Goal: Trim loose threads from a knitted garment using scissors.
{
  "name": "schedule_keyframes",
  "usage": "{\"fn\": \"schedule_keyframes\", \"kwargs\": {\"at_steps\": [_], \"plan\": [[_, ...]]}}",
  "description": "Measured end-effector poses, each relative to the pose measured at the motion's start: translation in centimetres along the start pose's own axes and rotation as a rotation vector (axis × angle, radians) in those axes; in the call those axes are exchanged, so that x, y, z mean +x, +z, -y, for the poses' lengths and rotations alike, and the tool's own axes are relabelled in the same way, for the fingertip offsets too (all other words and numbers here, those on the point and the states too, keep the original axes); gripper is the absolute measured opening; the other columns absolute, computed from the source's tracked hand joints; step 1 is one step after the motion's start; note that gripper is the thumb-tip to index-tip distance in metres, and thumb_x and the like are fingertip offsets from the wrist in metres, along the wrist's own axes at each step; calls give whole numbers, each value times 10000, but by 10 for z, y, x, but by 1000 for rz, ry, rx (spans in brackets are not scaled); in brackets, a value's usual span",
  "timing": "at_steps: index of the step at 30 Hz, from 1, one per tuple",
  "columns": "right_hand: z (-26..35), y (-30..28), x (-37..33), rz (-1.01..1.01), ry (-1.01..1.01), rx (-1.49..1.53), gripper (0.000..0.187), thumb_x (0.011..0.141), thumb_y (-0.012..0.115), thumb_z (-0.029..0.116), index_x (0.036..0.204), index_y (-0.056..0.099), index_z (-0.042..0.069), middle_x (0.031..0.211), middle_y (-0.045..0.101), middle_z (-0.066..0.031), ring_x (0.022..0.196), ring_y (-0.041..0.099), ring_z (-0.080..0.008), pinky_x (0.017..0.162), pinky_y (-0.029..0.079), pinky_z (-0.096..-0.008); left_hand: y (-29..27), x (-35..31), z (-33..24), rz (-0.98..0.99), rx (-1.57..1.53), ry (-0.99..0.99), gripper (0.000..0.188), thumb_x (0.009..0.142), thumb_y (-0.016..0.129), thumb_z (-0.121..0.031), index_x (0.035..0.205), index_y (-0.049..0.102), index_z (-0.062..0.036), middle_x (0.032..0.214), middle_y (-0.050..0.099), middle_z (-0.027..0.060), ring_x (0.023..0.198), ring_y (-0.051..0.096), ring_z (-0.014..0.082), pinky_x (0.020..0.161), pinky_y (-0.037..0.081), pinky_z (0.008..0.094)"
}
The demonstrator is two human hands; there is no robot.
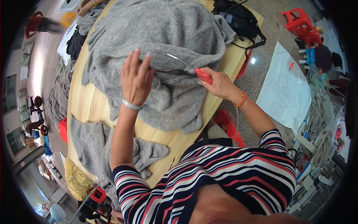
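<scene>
A heap of grey knitted garments (149,33) covers the far part of the table. My left hand (136,78) is above its near side, palm down, fingers stretched out and slightly blurred, with nothing in it. I cannot tell whether it touches the knit. In my right hand (223,87) is a red-handled tool (204,75) with a long thin metal shaft, its tip pointing up and left over the heap. A pale thin cord or tube (237,121) hangs below the right wrist. Another grey knitted garment (89,140) lies near my left forearm.
The pale wooden table (84,102) is under the garments. A black backpack (240,22) lies at its far right corner. Red stools (227,125) stand beside it, and a white sheet (285,87) is on the floor at right. Another person's arm (89,5) reaches in at far left.
</scene>
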State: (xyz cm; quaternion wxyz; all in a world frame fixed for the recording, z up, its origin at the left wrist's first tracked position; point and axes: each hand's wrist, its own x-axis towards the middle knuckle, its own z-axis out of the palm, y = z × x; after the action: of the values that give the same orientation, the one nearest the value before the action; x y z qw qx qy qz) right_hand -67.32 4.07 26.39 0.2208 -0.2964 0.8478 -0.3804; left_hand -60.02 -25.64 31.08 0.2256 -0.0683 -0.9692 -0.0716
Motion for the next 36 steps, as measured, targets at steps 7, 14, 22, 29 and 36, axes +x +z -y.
{"fn": "schedule_keyframes", "kwargs": {"at_steps": [7,14,22,29,36], "plan": [[36,3,5,94,28,-171,364,872,643,255,1140,533,34,864,658,-251,874,632,-443,769,490,-501,78,-20,44,230,0,-65,619,858,675,-293,1430,463,-188,1520,365,141,1417,271,410,1122,266,517],[43,2,14,136,53,-251,359,865,645,266,1115,540,31,904,677,-236,917,648,-421,841,496,-488,86,-18,33,254,123,-5,699,872,624,-378,1434,403,-28,1559,295,146,1462,209,354,1167,168,539],[19,-18,-27,134,225,-292,379,879,630,297,1136,539,33,897,661,-249,878,631,-452,794,490,-510,112,-12,-13,344,23,162,701,876,608,-391,1417,413,11,1503,354,174,1425,282,328,1179,145,542],[14,-37,-47,100,271,-231,362,882,633,298,1128,549,46,871,655,-251,861,626,-456,772,489,-511,128,8,-25,86,-364,-25,474,875,670,-218,1266,529,11,1175,620,128,1042,612,317,988,450,495],[-3,-33,-54,5,242,-175,344,888,632,285,1123,549,48,841,649,-239,815,624,-447,726,488,-504,170,12,-64,140,-1568,-1234,514,802,792,-117,1171,460,17,905,649,91,635,639,149,489,526,242]]}}
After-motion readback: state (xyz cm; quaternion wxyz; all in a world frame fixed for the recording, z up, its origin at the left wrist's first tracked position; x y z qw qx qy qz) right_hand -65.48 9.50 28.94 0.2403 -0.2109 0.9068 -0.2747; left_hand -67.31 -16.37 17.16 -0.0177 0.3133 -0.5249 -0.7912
